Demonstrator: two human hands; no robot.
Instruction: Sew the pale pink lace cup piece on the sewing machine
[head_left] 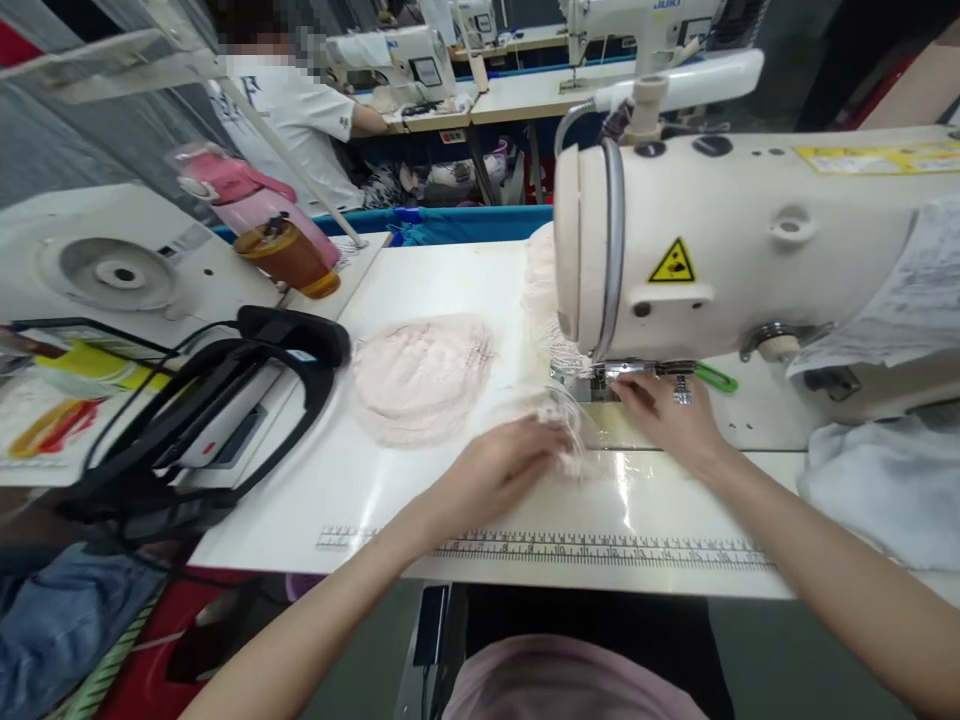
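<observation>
Pale pink sheer piece lies on the white tabletop, under the left hand's fingertips and just left of the presser foot area. Left hand: fingers bent down over the piece, narrow spread. Right hand: fingertips drawn close together beside the foot of the sewing machine. Motion blur over there, so from where I stand I can't tell whether either hand pinches cloth or only presses it.

Handling, my judgement: next to no weight, limp, likely slippery on that smooth top, easy to pucker or snag. Best held flat with fingertips near the edge, not tugged by the loose strands. Similar pink stack lies flat to the left, apart from the left hand; more pale cloth behind the machine head.

Containers: amber cup, small dark object showing at its mouth, identity unclear. Pink bottle just behind it, lid on, contents not visible.
</observation>
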